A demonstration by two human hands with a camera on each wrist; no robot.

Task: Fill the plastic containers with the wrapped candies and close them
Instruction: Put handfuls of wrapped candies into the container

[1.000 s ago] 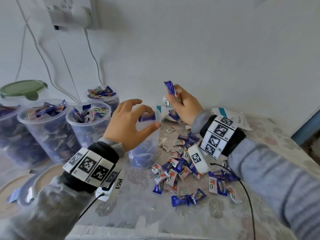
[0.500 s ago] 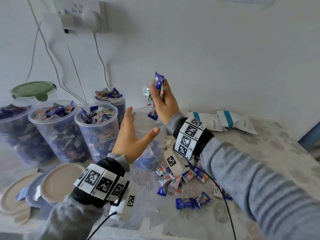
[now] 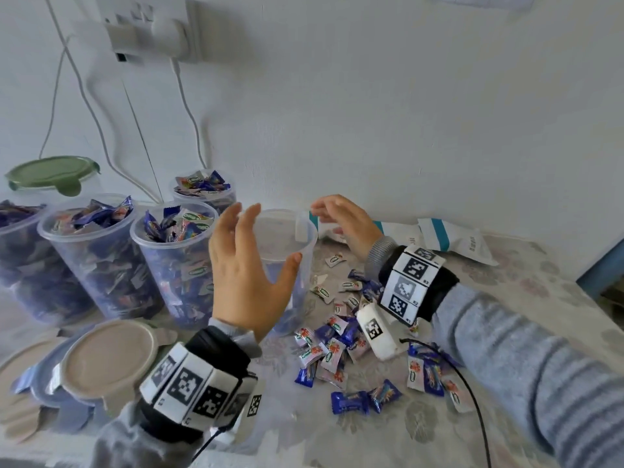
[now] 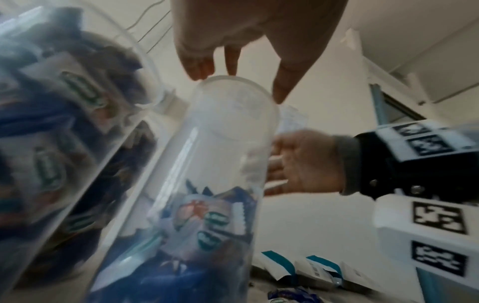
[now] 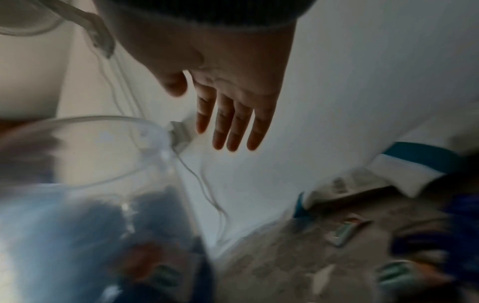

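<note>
On the counter [image 3: 506,332], three containers [image 3: 101,251] brim full yet unlidded, the fourth container [image 3: 290,265] barely bottomed between spread, empty left hand [image 3: 246,275] and right hand [image 3: 344,224]; loose candies [image 3: 337,349], lids [image 3: 108,359] remain

Soft even daylight on a pale wall [image 3: 405,113], head view fairly sharp with wide-angle bending at the edges, left wrist view smeared by blur, right wrist view dim, hazy, heavily blurred

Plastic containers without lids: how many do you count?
5: far-left container, two heaped containers, one container behind by the wall, one nearly empty container between the hands. Others may be off-frame.
</note>
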